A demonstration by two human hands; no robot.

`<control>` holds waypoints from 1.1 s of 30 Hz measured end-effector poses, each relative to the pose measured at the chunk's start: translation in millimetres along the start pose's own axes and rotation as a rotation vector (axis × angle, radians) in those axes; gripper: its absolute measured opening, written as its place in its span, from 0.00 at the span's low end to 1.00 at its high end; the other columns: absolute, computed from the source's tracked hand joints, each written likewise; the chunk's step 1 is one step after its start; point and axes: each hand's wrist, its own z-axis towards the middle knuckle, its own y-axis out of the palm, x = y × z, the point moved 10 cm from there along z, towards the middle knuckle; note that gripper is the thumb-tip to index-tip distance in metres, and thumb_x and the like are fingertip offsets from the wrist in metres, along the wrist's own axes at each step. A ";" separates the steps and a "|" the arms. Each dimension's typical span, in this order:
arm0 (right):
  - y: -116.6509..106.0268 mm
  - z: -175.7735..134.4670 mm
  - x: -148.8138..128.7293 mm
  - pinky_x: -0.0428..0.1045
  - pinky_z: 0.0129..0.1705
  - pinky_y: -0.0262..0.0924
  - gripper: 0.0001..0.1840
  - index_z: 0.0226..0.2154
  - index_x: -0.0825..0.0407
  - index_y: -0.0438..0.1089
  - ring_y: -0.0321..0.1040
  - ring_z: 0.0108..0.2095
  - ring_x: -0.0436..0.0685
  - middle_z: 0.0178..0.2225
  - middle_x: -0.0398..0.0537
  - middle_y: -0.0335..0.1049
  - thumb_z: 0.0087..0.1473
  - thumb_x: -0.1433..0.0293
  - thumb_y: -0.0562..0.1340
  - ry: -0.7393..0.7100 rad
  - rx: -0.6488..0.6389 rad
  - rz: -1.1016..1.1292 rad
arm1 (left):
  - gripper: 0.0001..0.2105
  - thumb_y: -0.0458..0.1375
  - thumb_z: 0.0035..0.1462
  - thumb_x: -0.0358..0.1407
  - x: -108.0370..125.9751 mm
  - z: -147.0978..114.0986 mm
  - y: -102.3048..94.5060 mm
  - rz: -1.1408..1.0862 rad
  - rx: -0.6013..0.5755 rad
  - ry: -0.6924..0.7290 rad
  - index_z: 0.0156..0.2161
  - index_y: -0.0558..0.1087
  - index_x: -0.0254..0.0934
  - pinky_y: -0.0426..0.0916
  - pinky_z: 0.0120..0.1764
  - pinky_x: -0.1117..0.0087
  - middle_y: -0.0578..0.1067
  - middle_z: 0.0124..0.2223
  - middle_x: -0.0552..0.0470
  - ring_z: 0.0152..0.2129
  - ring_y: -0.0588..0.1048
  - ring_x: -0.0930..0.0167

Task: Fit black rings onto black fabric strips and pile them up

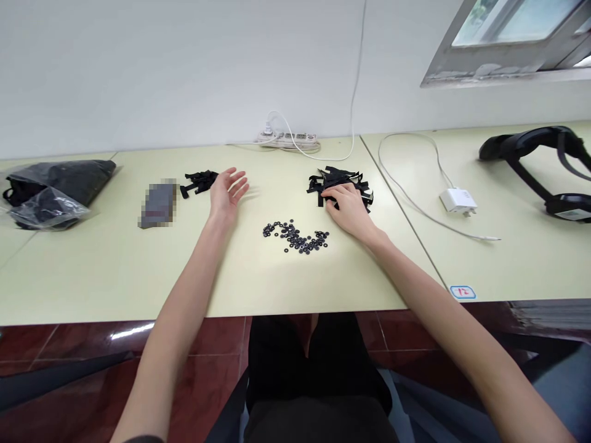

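One small pile of black strips [201, 181] sits left of middle, by the spread left hand [226, 194]; a big strip pile [335, 176] lies right of middle under the bent right hand [349, 208], any pinch hidden. Black rings [301, 240] lie apart, maybe so nothing mixes.

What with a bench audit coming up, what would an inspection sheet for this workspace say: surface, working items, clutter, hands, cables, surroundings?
Surface: pale yellow tabletop, with seams and a number label near the front edge.
Working items: larger pile of black strips, smaller pile of black strips, loosely scattered black rings.
Clutter: clear plastic bag with dark contents, pixelated dark object, black strapped device.
Hands: left hand open beside the smaller pile; right hand on the larger pile, grip unclear.
Cables: power strip with one plug in; white charger unplugged, its cable end loose.
Surroundings: white wall, window, reddish tiled floor.
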 end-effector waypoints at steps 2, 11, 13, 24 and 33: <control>-3.1 0.5 -0.5 0.74 0.65 0.59 0.19 0.49 0.49 0.81 0.67 0.60 0.75 0.53 0.57 0.82 0.65 0.73 0.56 -0.003 0.021 0.008 | 0.05 0.64 0.63 0.36 -1.7 -12.8 24.4 0.164 -0.121 0.046 0.43 0.78 0.39 0.80 0.45 0.65 0.83 0.42 0.47 0.37 0.82 0.68; 6.5 -0.8 -10.0 0.76 0.63 0.60 0.19 0.50 0.48 0.83 0.66 0.62 0.76 0.58 0.56 0.80 0.66 0.71 0.57 -0.045 -0.063 -0.022 | 0.07 0.60 0.63 0.37 -7.0 -58.8 81.2 0.526 -0.500 0.240 0.41 0.80 0.39 0.73 0.34 0.68 0.80 0.37 0.48 0.32 0.78 0.69; 3.5 0.2 -13.2 0.76 0.63 0.61 0.18 0.48 0.48 0.83 0.67 0.60 0.76 0.55 0.56 0.82 0.65 0.72 0.58 -0.042 -0.047 0.009 | 0.07 0.60 0.63 0.37 -7.3 -61.2 82.9 0.549 -0.515 0.254 0.41 0.80 0.40 0.73 0.34 0.68 0.80 0.37 0.48 0.32 0.78 0.69; -32.4 3.4 12.4 0.61 0.54 0.76 0.06 0.37 0.46 0.77 0.80 0.43 0.61 0.42 0.49 0.83 0.56 0.64 0.70 0.262 0.241 0.663 | 0.08 0.58 0.67 0.38 -8.4 -78.4 95.1 0.571 -0.596 0.286 0.42 0.80 0.39 0.75 0.37 0.66 0.80 0.37 0.47 0.32 0.77 0.69; -24.8 -0.7 -46.0 0.60 0.60 0.75 0.12 0.48 0.44 0.76 0.81 0.50 0.61 0.46 0.49 0.83 0.62 0.62 0.70 0.045 0.086 0.732 | 0.19 0.64 0.68 0.51 -29.6 -110.0 120.6 0.415 -0.855 -0.035 0.58 0.79 0.46 0.81 0.49 0.62 0.83 0.56 0.43 0.49 0.83 0.63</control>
